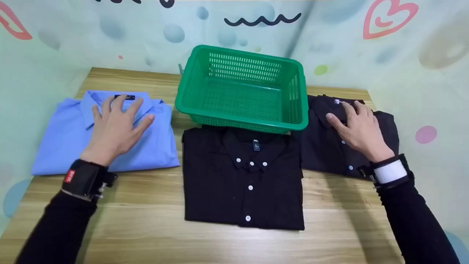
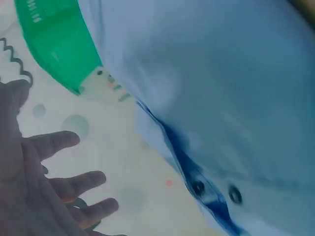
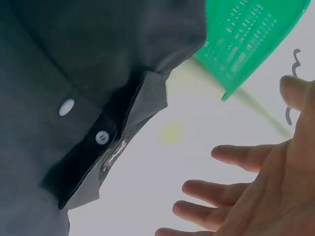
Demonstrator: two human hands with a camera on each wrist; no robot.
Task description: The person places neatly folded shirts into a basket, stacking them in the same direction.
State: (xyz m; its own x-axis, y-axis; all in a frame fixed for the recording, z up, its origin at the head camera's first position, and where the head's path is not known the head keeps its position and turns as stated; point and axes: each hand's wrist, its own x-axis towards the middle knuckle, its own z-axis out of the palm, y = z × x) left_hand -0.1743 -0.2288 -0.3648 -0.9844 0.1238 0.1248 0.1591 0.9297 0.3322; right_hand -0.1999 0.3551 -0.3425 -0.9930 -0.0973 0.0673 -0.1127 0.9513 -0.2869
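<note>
watching remotely, i see the left hand (image 1: pixel 116 128), fingers spread, over the blue shirt (image 1: pixel 73 137) at the frame's left, and the right hand (image 1: pixel 361 130), fingers loosely extended, over a dark shirt (image 1: pixel 322 148) at the right. a black shirt (image 1: pixel 216 183) lies lower centre, below the green basket (image 1: pixel 242 120).

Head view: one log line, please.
left hand: spread, over blue shirt; right hand: spread, over right black shirt; green basket: upright, behind middle black shirt

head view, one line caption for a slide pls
Left hand over a folded blue shirt, right hand over a folded black shirt, green basket and another black shirt between them.
</note>
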